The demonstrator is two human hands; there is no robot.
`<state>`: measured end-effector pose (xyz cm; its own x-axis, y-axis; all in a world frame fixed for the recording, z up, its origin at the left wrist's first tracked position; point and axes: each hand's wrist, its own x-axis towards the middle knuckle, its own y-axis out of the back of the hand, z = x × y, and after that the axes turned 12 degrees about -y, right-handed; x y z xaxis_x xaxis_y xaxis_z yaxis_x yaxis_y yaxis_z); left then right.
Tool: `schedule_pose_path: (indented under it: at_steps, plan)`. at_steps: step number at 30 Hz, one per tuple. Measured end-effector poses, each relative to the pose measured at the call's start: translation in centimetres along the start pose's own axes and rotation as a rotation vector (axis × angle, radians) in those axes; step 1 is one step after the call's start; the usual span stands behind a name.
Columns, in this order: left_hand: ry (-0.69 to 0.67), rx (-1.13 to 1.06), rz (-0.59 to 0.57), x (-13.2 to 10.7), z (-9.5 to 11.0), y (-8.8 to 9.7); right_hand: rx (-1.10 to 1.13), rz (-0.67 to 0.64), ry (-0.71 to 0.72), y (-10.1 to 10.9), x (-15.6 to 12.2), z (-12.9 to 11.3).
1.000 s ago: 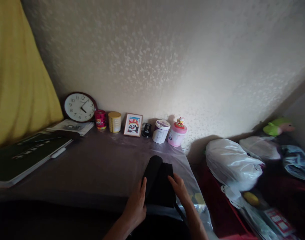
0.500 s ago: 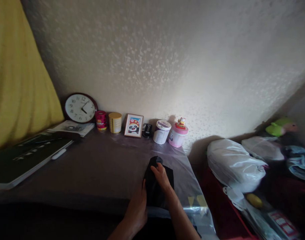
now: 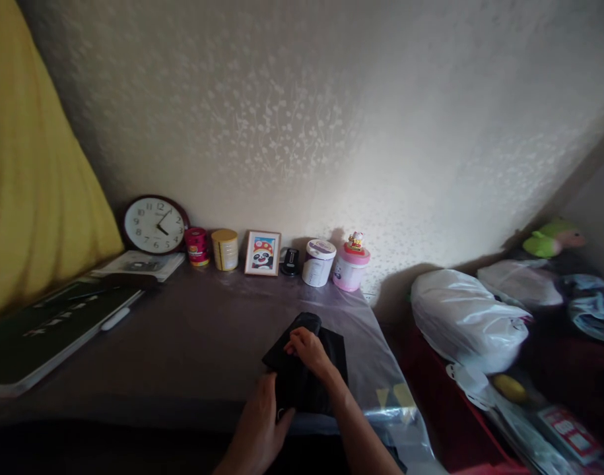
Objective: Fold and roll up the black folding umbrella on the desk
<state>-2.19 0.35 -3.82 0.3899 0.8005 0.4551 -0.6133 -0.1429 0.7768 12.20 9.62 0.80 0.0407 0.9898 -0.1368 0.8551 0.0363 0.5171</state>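
Note:
A black, soft-looking folded item (image 3: 302,389), whose kind I cannot make out, lies near the front right of the table (image 3: 197,336). My left hand (image 3: 265,412) grips its near left edge, the thumb toward me, beside a small pale curved mark. My right hand (image 3: 307,349) rests on top of it with the fingers curled in, apparently pinching the black material at a raised fold. Part of the item is hidden under the right hand and wrist.
Along the wall stand a clock (image 3: 156,225), a red can (image 3: 197,248), a yellow tin (image 3: 225,251), a framed panda picture (image 3: 263,254), a small black object (image 3: 290,262), a white tub (image 3: 319,265) and a pink-lidded jar (image 3: 350,272). A green book (image 3: 44,336) lies left; white bags (image 3: 467,316) sit right.
The black item has spread to the left, a flap now jutting out on that side. My right hand has moved slightly left, and my left hand lower along the edge.

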Motion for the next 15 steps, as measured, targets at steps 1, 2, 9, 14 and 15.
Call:
schedule_pose_path:
  at_steps: [1,2,9,14,15]
  plan:
    - [-0.011,0.026,0.079,0.2,0.2,0.5,-0.011,-0.001,0.008,0.0,0.0,0.0]
    - [-0.041,0.043,0.131,0.6,0.5,0.9,-0.022,-0.001,0.014,0.1,0.1,-0.1]
    - [-0.161,0.074,-0.005,2.5,1.3,-0.2,-0.140,0.036,0.071,0.3,-1.1,-1.1]
    - [-0.145,0.017,0.016,1.2,0.2,-2.9,-0.293,0.099,0.342,0.5,-2.5,-0.7]
    - [-0.141,0.011,0.027,1.0,0.1,-3.2,-0.333,0.119,0.402,0.6,-2.6,-0.4]
